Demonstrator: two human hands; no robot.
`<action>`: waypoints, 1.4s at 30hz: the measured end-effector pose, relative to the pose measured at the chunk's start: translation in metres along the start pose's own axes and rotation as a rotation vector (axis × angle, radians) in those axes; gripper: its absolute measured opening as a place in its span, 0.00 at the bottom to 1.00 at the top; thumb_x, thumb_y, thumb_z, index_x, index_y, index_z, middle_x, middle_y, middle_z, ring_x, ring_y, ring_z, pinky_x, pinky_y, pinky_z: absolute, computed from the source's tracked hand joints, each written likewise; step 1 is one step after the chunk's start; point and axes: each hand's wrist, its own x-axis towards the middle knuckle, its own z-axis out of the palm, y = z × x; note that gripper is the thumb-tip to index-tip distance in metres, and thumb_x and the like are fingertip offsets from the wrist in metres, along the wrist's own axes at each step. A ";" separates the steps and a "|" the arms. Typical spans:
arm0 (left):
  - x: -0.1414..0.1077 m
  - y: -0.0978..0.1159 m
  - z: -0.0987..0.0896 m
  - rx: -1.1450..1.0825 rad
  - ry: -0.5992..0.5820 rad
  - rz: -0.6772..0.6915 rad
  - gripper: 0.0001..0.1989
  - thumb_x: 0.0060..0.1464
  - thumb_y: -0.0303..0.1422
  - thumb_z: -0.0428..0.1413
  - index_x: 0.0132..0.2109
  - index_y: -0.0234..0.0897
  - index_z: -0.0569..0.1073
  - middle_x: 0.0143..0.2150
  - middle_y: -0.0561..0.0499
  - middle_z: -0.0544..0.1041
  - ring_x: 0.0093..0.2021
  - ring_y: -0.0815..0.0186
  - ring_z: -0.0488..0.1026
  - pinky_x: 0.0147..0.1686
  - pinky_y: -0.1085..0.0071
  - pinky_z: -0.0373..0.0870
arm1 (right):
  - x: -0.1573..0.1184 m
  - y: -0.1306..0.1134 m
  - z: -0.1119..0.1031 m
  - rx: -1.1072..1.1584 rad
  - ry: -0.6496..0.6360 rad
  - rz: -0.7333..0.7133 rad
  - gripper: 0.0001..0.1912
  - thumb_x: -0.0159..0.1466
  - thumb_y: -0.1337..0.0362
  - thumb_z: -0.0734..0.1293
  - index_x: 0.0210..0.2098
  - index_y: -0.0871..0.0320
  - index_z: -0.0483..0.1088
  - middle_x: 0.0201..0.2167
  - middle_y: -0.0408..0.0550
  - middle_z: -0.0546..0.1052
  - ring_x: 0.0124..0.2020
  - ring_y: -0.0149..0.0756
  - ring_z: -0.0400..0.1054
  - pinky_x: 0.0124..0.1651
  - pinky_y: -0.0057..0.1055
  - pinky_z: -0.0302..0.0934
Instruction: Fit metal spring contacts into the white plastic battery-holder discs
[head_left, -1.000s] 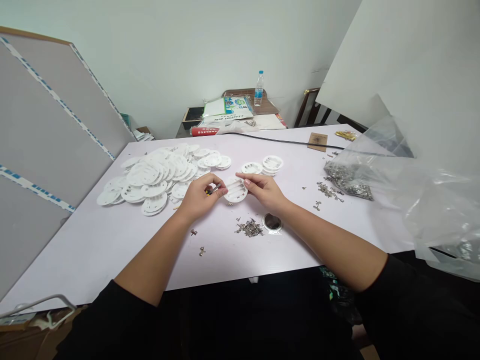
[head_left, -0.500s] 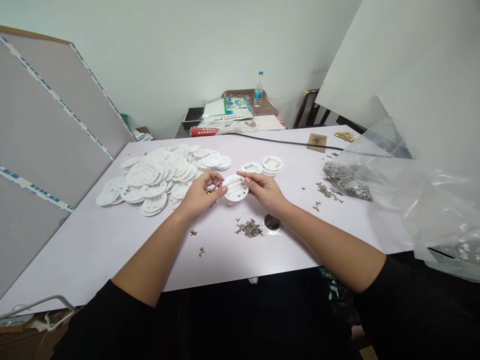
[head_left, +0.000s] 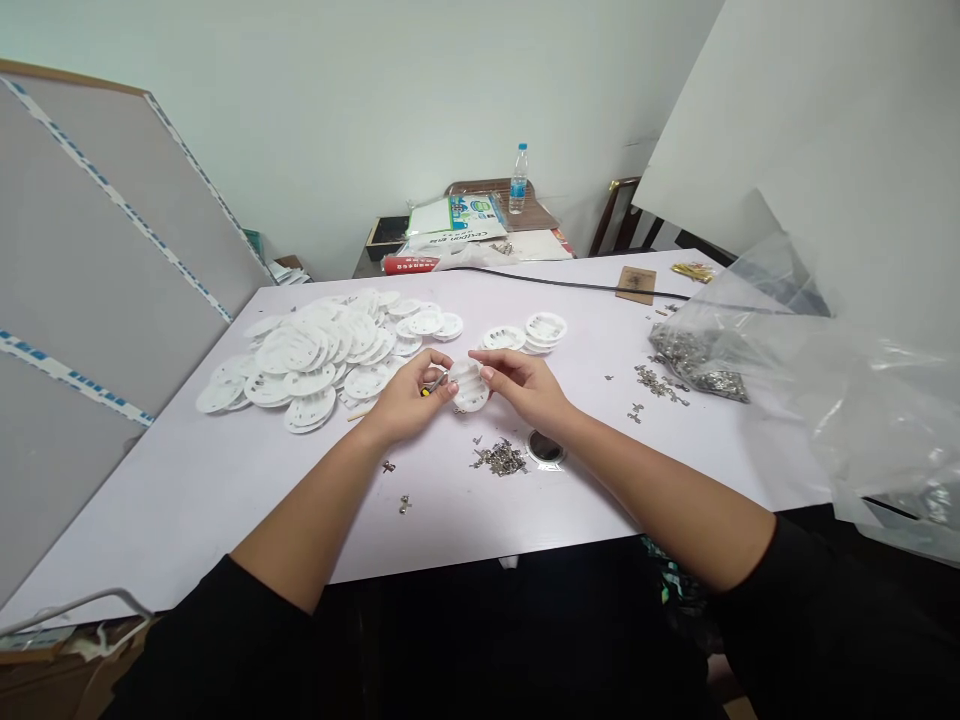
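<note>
A round white plastic disc [head_left: 470, 388] with slots and small metal pieces on it is held up between my two hands above the table. My left hand [head_left: 412, 397] pinches its left edge with the thumb. Tucked in the same hand is a small tool with a yellow and black end [head_left: 429, 391], probably a screwdriver. My right hand [head_left: 527, 388] is closed on the disc's right edge. Below the hands lies a heap of small metal clips [head_left: 501, 458], beside a dark round piece with a silver rim [head_left: 546, 448].
A big pile of white discs [head_left: 307, 350] covers the table's left; a smaller stack [head_left: 545, 328] sits behind my right hand. At right stands a clear bag of metal parts [head_left: 694, 360], with loose clips [head_left: 660, 385] beside it. A black cable [head_left: 555, 282] crosses the back.
The white disc has turned and tilted between my fingers, so it looks narrower. My right fingers have shifted slightly along its edge. The view has moved a little.
</note>
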 end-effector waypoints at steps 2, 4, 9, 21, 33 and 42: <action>0.000 -0.002 0.000 -0.135 -0.125 -0.036 0.24 0.55 0.45 0.60 0.52 0.38 0.63 0.29 0.59 0.66 0.22 0.84 0.58 0.23 0.83 0.55 | 0.000 0.001 -0.002 -0.008 -0.055 -0.048 0.33 0.59 0.46 0.73 0.59 0.56 0.71 0.53 0.54 0.74 0.42 0.25 0.70 0.46 0.29 0.71; 0.000 -0.003 0.001 -0.234 -0.208 -0.060 0.28 0.52 0.49 0.62 0.51 0.38 0.63 0.27 0.60 0.63 0.18 0.84 0.55 0.19 0.81 0.52 | 0.001 0.003 -0.004 -0.055 -0.129 -0.166 0.40 0.54 0.46 0.76 0.61 0.54 0.69 0.57 0.55 0.71 0.46 0.28 0.70 0.49 0.31 0.72; -0.001 0.000 0.001 -0.295 -0.202 -0.055 0.29 0.49 0.49 0.64 0.49 0.38 0.63 0.25 0.62 0.61 0.17 0.84 0.55 0.18 0.82 0.52 | 0.002 0.006 -0.008 -0.345 -0.153 -0.522 0.45 0.47 0.48 0.81 0.61 0.53 0.68 0.54 0.51 0.74 0.56 0.35 0.70 0.60 0.38 0.68; -0.002 -0.003 -0.003 -0.347 -0.304 -0.054 0.27 0.51 0.47 0.64 0.50 0.37 0.64 0.25 0.61 0.63 0.17 0.85 0.57 0.18 0.83 0.51 | 0.000 0.002 -0.004 -0.495 -0.100 -0.725 0.44 0.53 0.52 0.78 0.64 0.53 0.62 0.51 0.49 0.75 0.52 0.31 0.70 0.56 0.33 0.68; -0.003 0.001 0.001 -0.239 -0.198 -0.032 0.26 0.49 0.43 0.63 0.50 0.35 0.67 0.30 0.58 0.67 0.20 0.85 0.57 0.19 0.81 0.56 | -0.004 0.001 0.001 -0.595 -0.149 -0.664 0.42 0.59 0.54 0.73 0.67 0.52 0.53 0.51 0.51 0.73 0.53 0.37 0.67 0.59 0.40 0.64; -0.004 0.007 0.014 0.057 0.021 0.104 0.10 0.46 0.30 0.55 0.38 0.32 0.67 0.30 0.56 0.63 0.30 0.83 0.59 0.31 0.83 0.58 | -0.005 0.005 0.004 -0.719 -0.086 -0.740 0.34 0.61 0.59 0.72 0.63 0.55 0.59 0.51 0.52 0.69 0.52 0.33 0.68 0.54 0.34 0.70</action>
